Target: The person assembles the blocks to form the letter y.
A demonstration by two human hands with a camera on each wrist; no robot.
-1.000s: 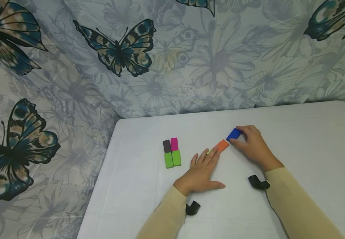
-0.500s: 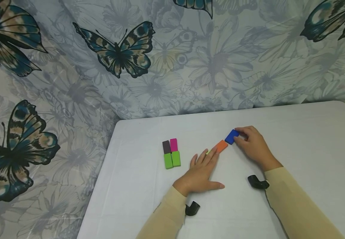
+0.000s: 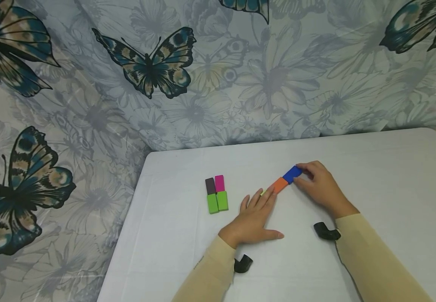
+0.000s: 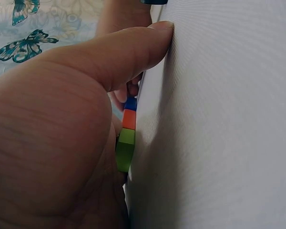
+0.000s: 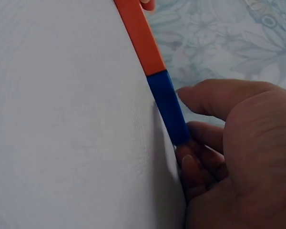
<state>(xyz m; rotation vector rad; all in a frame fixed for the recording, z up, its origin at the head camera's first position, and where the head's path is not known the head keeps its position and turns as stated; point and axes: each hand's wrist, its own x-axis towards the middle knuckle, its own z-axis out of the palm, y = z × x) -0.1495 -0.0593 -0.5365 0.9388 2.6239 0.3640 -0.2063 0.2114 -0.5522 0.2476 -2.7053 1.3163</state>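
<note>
A blue block (image 3: 291,173) lies end to end with an orange block (image 3: 279,185), forming a slanted line on the white table. My right hand (image 3: 321,186) pinches the blue block at its far end; in the right wrist view the thumb is on one side and curled fingers are at the end. My left hand (image 3: 249,222) lies spread with straight fingers, fingertips over the near end of the orange block. Mostly hidden beneath those fingers is a green block (image 4: 126,145), which continues the line in the left wrist view.
Left of the hands, a dark grey block (image 3: 210,186), a magenta block (image 3: 220,183) and two green blocks (image 3: 222,201) sit together in a small rectangle. Black curved pieces (image 3: 243,264) stick out at both wrists. A butterfly-patterned cloth (image 3: 218,105) hangs behind the table (image 3: 384,167).
My right hand has slid the blue block down and left, closing the gap to the orange block. The left hand has stayed in place.
</note>
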